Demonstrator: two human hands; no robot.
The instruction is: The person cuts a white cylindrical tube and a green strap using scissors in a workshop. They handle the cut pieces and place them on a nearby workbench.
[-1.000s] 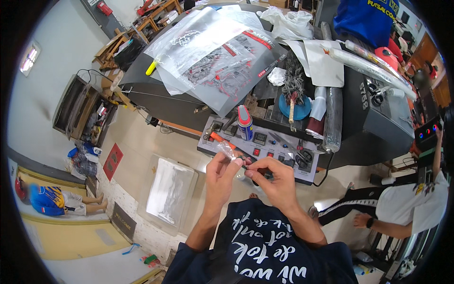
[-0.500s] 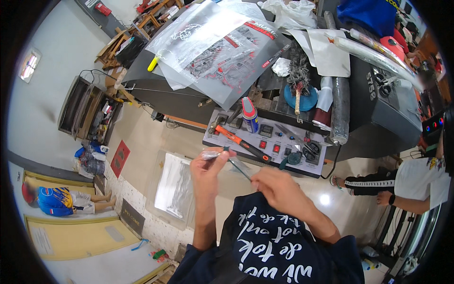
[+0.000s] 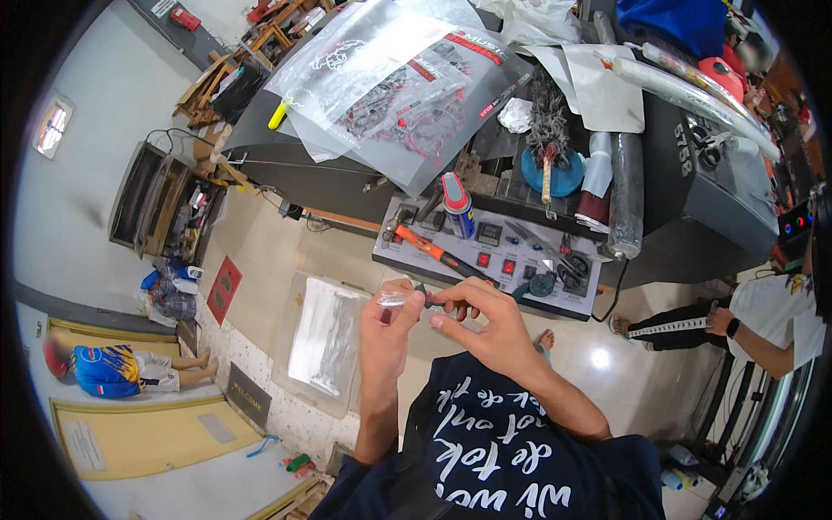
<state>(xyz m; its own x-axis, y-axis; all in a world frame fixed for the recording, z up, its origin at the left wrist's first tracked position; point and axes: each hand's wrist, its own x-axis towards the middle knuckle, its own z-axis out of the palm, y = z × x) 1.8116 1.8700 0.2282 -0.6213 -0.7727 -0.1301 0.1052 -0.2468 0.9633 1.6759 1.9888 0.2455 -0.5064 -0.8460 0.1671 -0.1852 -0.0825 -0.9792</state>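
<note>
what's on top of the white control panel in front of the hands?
On the control panel: an orange-handled tool, a blue spray can, scissors and small red displays. The person's right hand and left hand cover part of its near edge.

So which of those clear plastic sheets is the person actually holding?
The small clear strip, pinched between left hand and right hand. The big printed sheet lies on the machine; another clear sheet lies on the floor.

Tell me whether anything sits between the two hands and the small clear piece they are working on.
Nothing visible does. The left hand already pinches the small clear piece at its fingertips, and the right hand meets it from the other side with a thin dark tool. The control panel lies beyond them, not between.
</note>
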